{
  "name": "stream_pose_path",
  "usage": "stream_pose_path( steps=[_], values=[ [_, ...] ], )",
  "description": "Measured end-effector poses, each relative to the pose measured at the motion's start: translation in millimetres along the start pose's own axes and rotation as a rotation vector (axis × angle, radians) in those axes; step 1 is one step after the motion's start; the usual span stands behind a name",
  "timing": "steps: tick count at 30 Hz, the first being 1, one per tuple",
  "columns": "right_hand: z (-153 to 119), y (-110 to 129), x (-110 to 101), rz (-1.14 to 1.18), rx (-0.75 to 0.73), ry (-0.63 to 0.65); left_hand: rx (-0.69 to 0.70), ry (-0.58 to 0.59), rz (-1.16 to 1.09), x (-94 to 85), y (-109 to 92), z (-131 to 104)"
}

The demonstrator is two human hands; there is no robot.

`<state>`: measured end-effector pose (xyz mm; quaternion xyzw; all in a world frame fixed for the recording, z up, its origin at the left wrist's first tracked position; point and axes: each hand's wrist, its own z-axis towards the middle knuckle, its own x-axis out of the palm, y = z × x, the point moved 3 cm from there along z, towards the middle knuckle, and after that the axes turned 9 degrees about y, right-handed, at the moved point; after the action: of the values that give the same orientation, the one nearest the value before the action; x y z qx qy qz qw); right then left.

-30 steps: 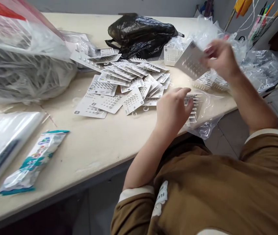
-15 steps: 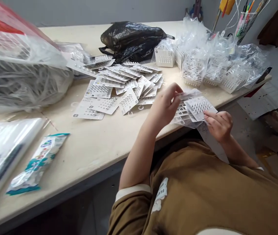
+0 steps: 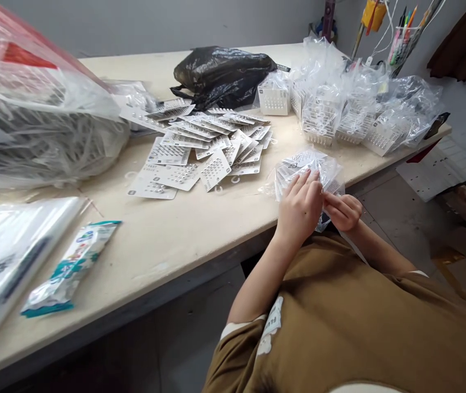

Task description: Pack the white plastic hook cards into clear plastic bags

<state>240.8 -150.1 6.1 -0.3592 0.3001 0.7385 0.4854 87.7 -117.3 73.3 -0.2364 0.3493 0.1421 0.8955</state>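
Observation:
A clear plastic bag (image 3: 329,169) with white cards inside lies at the table's front edge. My left hand (image 3: 301,204) rests on top of it, fingers stretched out over the plastic; its thumb is hidden. Close beside it, my right hand (image 3: 342,212) has its fingers pinched together on the near end of the bag. To the left of my hands is a spread pile of white cards (image 3: 215,170) carrying rows of small shiny pieces, some with clear hooks sticking out.
Several filled clear bags (image 3: 323,109) stand at the back right. Behind the cards lies a black plastic bag (image 3: 224,76). A large stuffed bag (image 3: 44,131), flat plastic sleeves (image 3: 19,245) and a teal-and-white packet (image 3: 72,267) occupy the left. Pens (image 3: 405,35) stand at the far right corner.
The bag of cards now lies on the table edge, its cards covered by plastic. My left hand has moved right and down onto it; my right hand has moved left, close beside the left.

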Motion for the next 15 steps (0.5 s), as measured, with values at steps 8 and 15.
stream_pose_path(
  steps=[8,15],
  values=[
    [10.8,-22.0,12.6,0.035,0.181,0.055,-0.082,-0.097,0.048,9.0,-13.5,-1.0],
    [32.1,-22.4,30.5,0.044,0.307,0.154,-0.101,-0.094,0.036,22.4,-15.6,3.2]
  ],
)
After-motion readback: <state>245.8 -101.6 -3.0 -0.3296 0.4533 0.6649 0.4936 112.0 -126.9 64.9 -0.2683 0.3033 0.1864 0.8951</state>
